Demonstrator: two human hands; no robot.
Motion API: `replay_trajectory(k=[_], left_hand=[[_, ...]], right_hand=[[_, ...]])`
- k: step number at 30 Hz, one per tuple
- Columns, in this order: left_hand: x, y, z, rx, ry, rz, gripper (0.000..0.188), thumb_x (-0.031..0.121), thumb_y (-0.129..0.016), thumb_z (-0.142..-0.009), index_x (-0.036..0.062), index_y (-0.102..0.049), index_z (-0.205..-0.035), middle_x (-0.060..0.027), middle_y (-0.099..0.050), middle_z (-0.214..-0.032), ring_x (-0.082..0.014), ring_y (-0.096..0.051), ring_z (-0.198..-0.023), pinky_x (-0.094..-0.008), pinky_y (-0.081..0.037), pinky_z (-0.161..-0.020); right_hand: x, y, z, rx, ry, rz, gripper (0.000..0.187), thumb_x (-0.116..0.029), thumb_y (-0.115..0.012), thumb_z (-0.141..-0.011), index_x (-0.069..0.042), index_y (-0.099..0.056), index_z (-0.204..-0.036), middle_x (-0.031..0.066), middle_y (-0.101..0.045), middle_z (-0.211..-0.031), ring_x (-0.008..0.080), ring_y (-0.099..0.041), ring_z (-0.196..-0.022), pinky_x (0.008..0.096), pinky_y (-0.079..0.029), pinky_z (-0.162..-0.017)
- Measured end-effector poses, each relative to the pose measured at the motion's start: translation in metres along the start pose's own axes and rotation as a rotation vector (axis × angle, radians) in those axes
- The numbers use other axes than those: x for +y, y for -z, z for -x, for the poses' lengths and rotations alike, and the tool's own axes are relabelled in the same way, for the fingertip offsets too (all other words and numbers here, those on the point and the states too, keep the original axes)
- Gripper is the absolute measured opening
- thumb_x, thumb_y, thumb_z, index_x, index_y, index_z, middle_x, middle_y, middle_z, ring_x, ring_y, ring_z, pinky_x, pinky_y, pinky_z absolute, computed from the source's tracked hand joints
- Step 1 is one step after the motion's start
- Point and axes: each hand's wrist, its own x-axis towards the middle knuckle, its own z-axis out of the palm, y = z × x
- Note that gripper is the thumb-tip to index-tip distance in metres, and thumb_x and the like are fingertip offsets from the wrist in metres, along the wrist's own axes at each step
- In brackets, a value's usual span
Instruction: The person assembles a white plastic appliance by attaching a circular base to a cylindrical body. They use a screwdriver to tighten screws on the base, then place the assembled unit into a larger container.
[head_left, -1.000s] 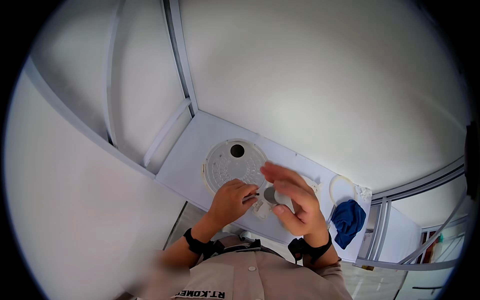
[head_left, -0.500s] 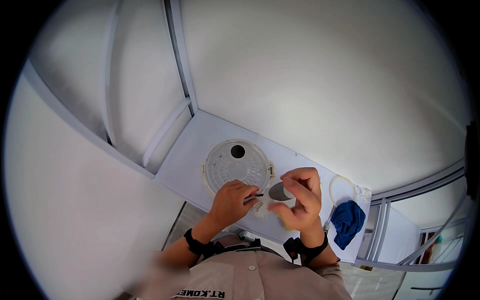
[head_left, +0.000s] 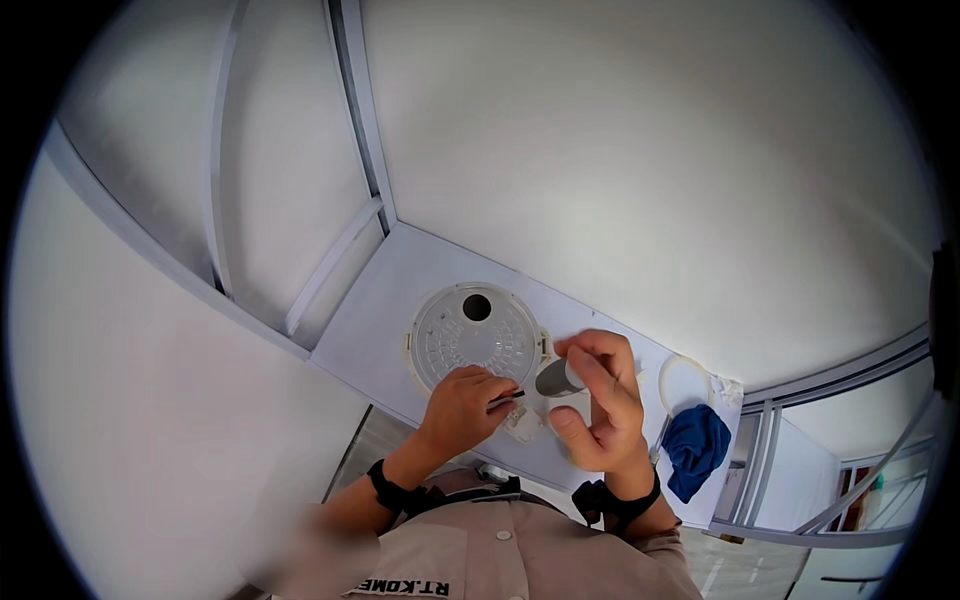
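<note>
While the right hand (head_left: pixel 600 405) grips a small grey tube-shaped part (head_left: pixel 558 378) above the white worktop (head_left: pixel 400 290), the left hand (head_left: pixel 465 405) pinches a thin dark tool (head_left: pixel 505 398) – likely fitting work, needing steady aim – beside the round clear plastic lid (head_left: pixel 470 335).

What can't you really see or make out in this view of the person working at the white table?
- The thin dark tool in the left hand: too small to tell its kind; the fingers cover most of it.
- The grey cap-like piece in the right hand: partly hidden by the fingers.
- The small white part on the table: partly hidden between the hands.
- The blue cloth: it hangs past the table edge.
</note>
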Motion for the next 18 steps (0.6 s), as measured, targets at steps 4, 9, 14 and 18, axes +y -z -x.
replay_trajectory(k=[4,9,14,18], left_hand=[[-0.002,-0.002,0.000,0.020,-0.011,-0.017,0.026,0.013,-0.089,-0.077,0.0087,-0.071,-0.095,-0.0047,-0.076,-0.083,-0.0298,-0.074,-0.083,-0.0434,-0.057,-0.078],[-0.001,-0.002,-0.002,0.023,-0.025,-0.019,0.026,0.013,-0.089,-0.077,0.0086,-0.071,-0.095,-0.0050,-0.076,-0.083,-0.0298,-0.074,-0.083,-0.0432,-0.057,-0.078],[0.000,0.000,-0.001,0.000,0.010,-0.010,0.022,0.013,-0.086,-0.080,0.0085,-0.074,-0.098,-0.0050,-0.078,-0.086,-0.0297,-0.074,-0.086,-0.0431,-0.056,-0.081],[0.000,-0.001,-0.002,0.021,-0.005,-0.002,0.026,0.013,-0.089,-0.077,0.0084,-0.071,-0.096,-0.0055,-0.077,-0.083,-0.0302,-0.074,-0.083,-0.0430,-0.057,-0.079]], right_hand=[[-0.001,0.013,0.000,-0.107,-0.028,0.024,0.038,0.005,-0.081,-0.088,0.003,-0.074,-0.125,0.0198,-0.065,-0.123,0.0332,-0.068,-0.109,0.0421,-0.059,-0.096],[0.019,0.013,0.013,-0.025,0.111,0.110,0.038,0.004,-0.080,-0.089,0.002,-0.074,-0.126,0.0214,-0.065,-0.126,0.0365,-0.069,-0.113,0.0430,-0.058,-0.099],[0.006,0.007,0.002,-0.023,0.037,0.040,0.043,0.002,-0.088,-0.082,0.000,-0.075,-0.122,0.0212,-0.065,-0.128,0.0360,-0.070,-0.112,0.0417,-0.059,-0.093],[0.006,0.011,0.003,-0.102,-0.058,0.018,0.046,0.001,-0.091,-0.079,0.000,-0.075,-0.122,0.0217,-0.064,-0.129,0.0340,-0.071,-0.111,0.0405,-0.061,-0.085]])
